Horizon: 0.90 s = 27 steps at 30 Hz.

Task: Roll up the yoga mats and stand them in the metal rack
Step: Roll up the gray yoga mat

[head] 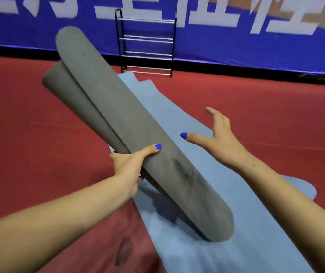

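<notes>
The left hand (127,164) grips a rolled grey mat (118,119) above a blue mat (246,223). The right hand (219,140) hovers beside it, fingers spread.

Red floor (256,99) w/ blue banner (236,46) at back (big white lettering).

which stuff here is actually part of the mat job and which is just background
Part of the job:
- grey mat, rolled, gripped by the left hand
- blue mat, lying unrolled on the floor
- metal rack, by the wall
- right hand, open, holding nothing

Just there:
- blue banner
- red floor
</notes>
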Each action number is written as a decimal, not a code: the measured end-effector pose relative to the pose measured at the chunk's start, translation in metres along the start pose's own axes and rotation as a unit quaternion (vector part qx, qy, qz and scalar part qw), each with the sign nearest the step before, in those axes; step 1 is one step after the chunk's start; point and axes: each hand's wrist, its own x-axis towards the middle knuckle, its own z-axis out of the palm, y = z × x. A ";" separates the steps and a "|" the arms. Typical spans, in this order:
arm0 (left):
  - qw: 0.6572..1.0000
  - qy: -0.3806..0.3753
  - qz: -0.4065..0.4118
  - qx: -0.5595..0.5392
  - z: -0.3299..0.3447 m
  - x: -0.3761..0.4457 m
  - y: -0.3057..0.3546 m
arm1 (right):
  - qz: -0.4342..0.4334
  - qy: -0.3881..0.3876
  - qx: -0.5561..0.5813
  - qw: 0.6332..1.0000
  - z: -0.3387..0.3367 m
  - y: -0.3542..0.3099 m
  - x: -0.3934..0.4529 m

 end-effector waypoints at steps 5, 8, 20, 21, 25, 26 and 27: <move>0.958 -0.134 0.198 0.159 -0.051 -0.086 0.056 | -0.012 -0.147 0.192 0.970 -0.049 -0.080 -0.037; 0.901 -0.226 0.255 0.266 -0.090 -0.135 0.076 | -0.050 -0.284 0.224 0.931 -0.063 -0.106 -0.077; 0.823 -0.358 0.279 0.342 -0.170 -0.194 0.072 | -0.153 -0.108 0.288 0.939 -0.019 -0.144 -0.190; 0.818 -0.375 0.284 0.332 -0.170 -0.193 0.069 | -0.151 -0.105 0.272 0.944 -0.013 -0.145 -0.192; 0.856 -0.348 0.303 0.234 -0.161 -0.198 0.082 | -0.146 -0.089 0.246 0.954 0.000 -0.151 -0.193; 0.861 -0.325 0.326 0.215 -0.158 -0.199 0.086 | -0.155 -0.090 0.236 0.955 0.001 -0.155 -0.192; 0.862 -0.302 0.351 0.206 -0.156 -0.199 0.088 | -0.160 -0.091 0.226 0.957 0.002 -0.158 -0.192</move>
